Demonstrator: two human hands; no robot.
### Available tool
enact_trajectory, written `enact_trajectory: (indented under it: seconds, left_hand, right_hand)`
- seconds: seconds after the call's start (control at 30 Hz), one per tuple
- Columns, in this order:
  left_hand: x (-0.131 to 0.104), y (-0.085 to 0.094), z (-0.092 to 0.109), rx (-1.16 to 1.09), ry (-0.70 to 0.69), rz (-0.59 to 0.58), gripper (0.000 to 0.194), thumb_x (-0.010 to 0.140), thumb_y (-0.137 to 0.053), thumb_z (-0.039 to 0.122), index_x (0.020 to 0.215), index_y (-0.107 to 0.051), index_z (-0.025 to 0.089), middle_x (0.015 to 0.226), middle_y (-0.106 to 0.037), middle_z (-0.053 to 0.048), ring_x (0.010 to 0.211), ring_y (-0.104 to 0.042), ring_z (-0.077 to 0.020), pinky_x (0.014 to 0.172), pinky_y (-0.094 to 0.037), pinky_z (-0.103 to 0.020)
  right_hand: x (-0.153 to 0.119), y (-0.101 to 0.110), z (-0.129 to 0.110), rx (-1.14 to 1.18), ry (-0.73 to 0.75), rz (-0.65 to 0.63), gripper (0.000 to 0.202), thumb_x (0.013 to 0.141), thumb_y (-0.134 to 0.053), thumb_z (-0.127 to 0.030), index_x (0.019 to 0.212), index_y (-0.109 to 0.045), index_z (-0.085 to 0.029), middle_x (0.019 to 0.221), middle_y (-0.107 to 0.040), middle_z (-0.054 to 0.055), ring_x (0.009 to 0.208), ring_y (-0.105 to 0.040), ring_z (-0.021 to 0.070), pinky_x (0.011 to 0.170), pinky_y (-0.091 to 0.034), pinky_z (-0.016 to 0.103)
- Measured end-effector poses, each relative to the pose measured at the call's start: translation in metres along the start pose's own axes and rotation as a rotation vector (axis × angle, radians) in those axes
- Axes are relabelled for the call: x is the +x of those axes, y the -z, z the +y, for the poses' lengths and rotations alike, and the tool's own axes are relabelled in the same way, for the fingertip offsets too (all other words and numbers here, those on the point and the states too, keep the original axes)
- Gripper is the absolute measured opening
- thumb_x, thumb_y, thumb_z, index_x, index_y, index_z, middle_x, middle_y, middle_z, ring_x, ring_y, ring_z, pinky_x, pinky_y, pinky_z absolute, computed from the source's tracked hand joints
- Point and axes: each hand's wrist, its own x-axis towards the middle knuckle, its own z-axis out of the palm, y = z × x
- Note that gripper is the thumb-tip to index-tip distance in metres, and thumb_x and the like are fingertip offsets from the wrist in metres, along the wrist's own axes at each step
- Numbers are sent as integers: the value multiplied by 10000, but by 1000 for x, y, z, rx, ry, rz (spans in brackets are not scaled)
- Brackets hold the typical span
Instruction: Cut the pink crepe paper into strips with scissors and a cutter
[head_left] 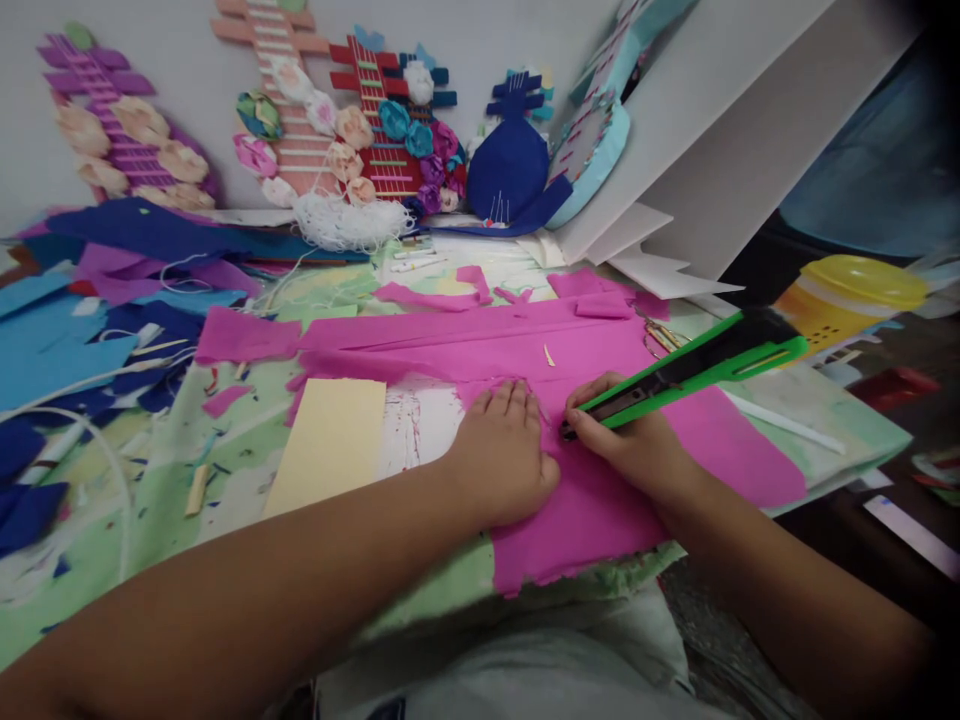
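Note:
My left hand [504, 455] lies flat with its fingers together, pressing on the magenta sheet [577, 510] and the edge of a white board [420, 430] marked with red streaks. Just right of it, my right hand [626, 435] grips a green and black utility knife [697, 365], its front end pointing down at the magenta sheet. Whether the blade touches the sheet is too small to tell. A cream card [330, 435] lies left of the white board. Beyond my hands stretch long magenta strips [450, 335].
Blue and purple scraps [135, 245] and a white cable [112, 450] cover the left side. Decorated lute-shaped pieces [375, 120] stand along the wall. White boards [675, 130] lean at the right, above scissors [660, 335] and a yellow container [832, 300]. A phone-like object [911, 535] lies lower right.

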Motion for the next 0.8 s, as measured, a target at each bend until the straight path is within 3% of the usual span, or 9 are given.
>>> enact_trajectory:
  seconds: [0.3,0.43,0.63,0.8]
  left_hand:
    - [0,-1,-1,-9,-11,39,632,768,-285,373,1274,-307,-5,1338,-289,-194,1237,-223,-305,1003,-179,-410]
    - [-1,-1,0,-6,-8,50,633,769,-285,383,1274,-311,2,1336,-292,-195,1235,-232,-302,999,-191,-410]
    - [0,0,0,1,-3,24,639,773,-287,381,1280,-295,-8,1341,-267,-214,1242,-213,-303,1001,-190,-414]
    - [0,0,0,14,-5,21,638,777,-290,380,1283,-289,-9,1341,-265,-217,1243,-210,-303,1006,-181,-411]
  right_hand:
    - [2,-5,2,-10,-9,-129,118,682,-559,-252,719,-463,-195,664,-557,10,636,-556,145,596,-465,279]
    - [0,-4,1,-9,2,-118,123,685,-564,-265,712,-465,-196,661,-561,6,631,-557,142,597,-464,278]
    - [-2,3,-3,-30,-17,4,83,723,-520,-260,692,-496,-187,636,-556,6,599,-549,130,537,-443,250]
    - [-1,3,-3,-27,-26,-66,105,722,-520,-274,688,-500,-177,609,-548,-1,573,-537,127,535,-438,251]
